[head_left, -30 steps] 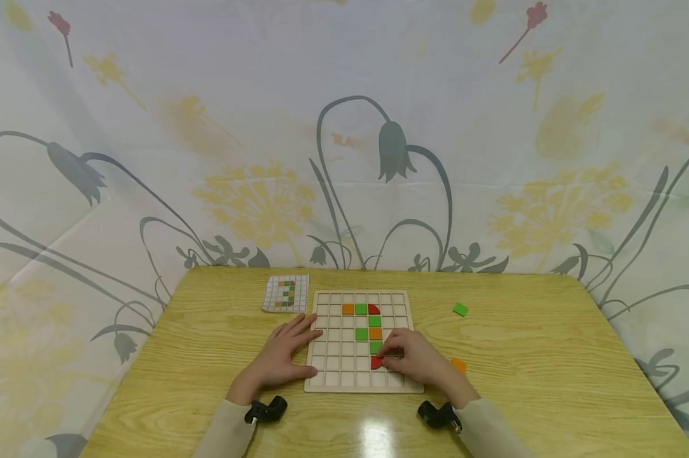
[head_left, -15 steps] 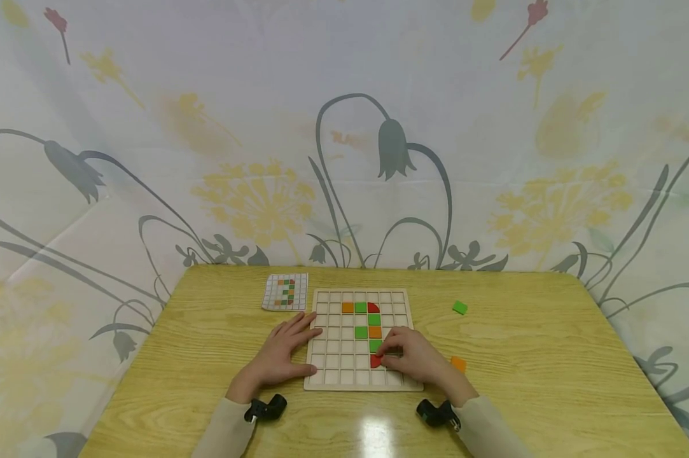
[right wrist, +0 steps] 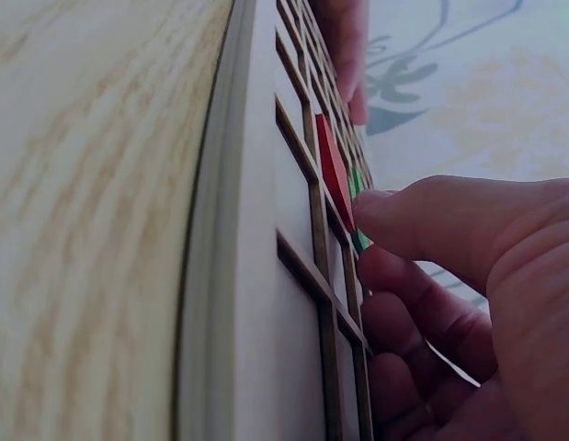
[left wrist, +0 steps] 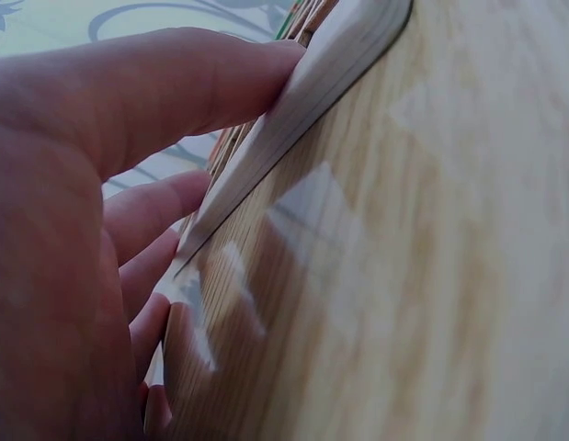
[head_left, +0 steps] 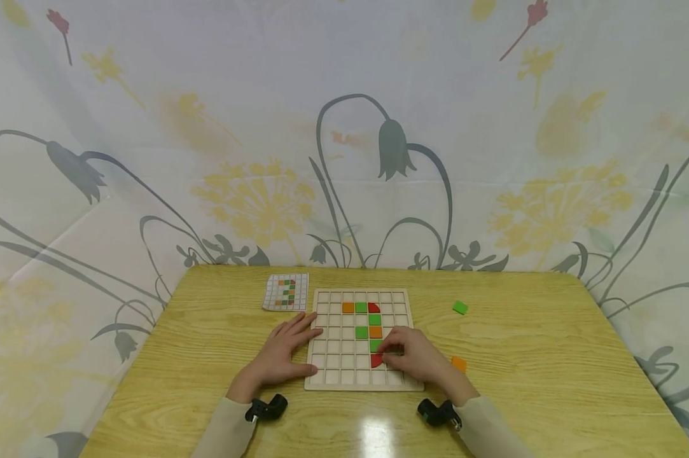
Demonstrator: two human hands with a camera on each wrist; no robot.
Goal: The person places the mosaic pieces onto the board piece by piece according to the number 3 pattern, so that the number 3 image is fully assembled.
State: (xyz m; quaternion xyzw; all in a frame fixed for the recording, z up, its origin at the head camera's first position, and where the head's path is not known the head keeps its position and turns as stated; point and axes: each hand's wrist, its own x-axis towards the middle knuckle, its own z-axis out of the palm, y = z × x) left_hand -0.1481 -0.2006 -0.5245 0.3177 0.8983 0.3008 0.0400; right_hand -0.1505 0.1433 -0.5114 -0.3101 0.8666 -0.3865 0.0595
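A wooden grid board point(head_left: 334, 385) lies on the table, with several orange, green and red tiles in its cells. My right hand point(head_left: 415, 356) is over the board's right half; its thumb and index finger pinch the edge of a red quarter-round tile point(head_left: 376, 360), just below a green tile point(head_left: 375, 345). In the right wrist view that red tile point(right wrist: 332, 170) sits slightly tilted in its cell. My left hand point(head_left: 278, 353) rests at the board's left edge with fingers spread. The left wrist view has the thumb point(left wrist: 220, 78) touching the board's rim point(left wrist: 284, 124).
A printed pattern card point(head_left: 270, 296) with a coloured grid lies behind the board at left. To the right are a loose green tile point(head_left: 460, 308) and an orange tile point(head_left: 459, 364), partly hidden by the right wrist. A floral cloth hangs behind the table point(head_left: 550, 356).
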